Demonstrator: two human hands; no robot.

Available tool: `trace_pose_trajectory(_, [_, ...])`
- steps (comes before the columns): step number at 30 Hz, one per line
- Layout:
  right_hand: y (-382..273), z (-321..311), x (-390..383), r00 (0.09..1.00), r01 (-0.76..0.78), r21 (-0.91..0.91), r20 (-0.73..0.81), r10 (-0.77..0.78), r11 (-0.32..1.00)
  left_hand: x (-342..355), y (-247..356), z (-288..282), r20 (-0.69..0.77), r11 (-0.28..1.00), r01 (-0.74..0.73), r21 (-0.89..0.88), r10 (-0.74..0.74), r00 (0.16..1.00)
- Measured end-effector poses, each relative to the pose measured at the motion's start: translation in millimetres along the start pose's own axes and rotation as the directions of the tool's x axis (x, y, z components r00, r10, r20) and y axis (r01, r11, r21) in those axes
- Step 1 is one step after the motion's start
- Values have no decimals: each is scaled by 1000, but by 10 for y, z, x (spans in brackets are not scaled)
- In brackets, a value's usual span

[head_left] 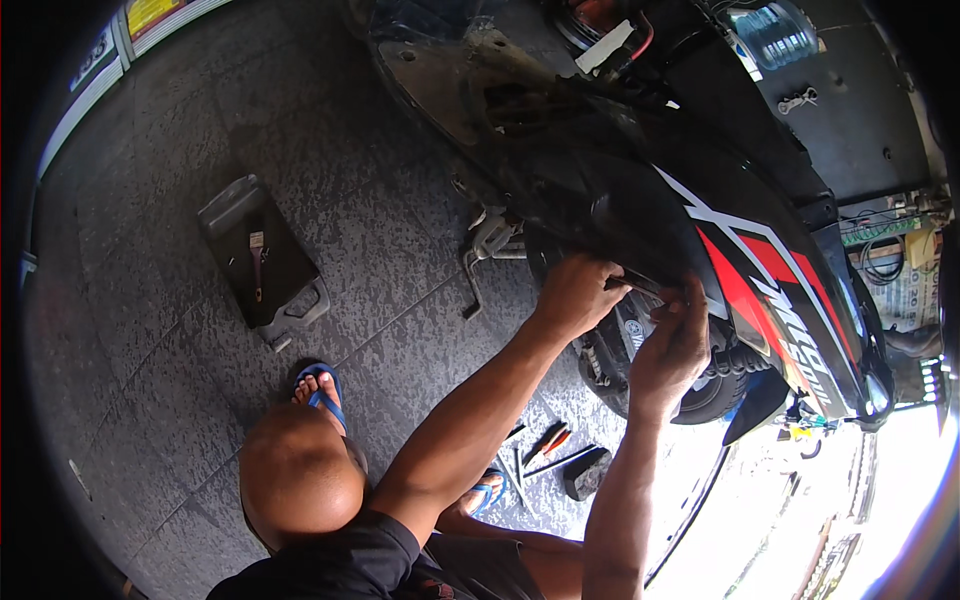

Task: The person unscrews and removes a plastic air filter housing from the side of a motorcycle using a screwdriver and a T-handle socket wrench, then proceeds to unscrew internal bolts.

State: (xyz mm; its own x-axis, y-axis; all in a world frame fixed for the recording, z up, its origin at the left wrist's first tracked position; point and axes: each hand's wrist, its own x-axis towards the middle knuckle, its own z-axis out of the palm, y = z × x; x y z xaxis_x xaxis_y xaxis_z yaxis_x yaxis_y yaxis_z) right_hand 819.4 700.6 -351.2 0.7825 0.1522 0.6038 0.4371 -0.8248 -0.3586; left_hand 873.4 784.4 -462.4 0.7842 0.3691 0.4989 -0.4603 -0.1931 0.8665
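A motor scooter with black body panels and red and white stripes stands in front of me. My left hand is closed at the lower edge of its side panel, fingers pinching one end of a thin dark strip. The strip's other end meets the bent fingers of my right hand, which are curled against the panel's edge. Whether the strip is a tool or part of the scooter I cannot make out. Below my hands are the engine cover and the rear wheel.
On the floor to the left lies a dark tray holding a paintbrush. Red-handled pliers, several metal tools and a dark block lie between my arms. A kickstand juts out. A clear bottle is at upper right.
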Motion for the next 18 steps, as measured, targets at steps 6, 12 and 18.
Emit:
trace_pose_trajectory(6, [148,77,-30,979,203,101,-26,-202,974,6,-22,0,-3,999,12,-42,-12,1000])
trace_pose_trajectory(12, [135,263,-135,947,276,85,-197,-255,958,28,-1,-51,41,999,44,-15,-44,998])
trace_pose_trajectory(18, [188,340,-146,975,-73,794,-72,212,603,22,26,-66,47,994,112,2,-112,993])
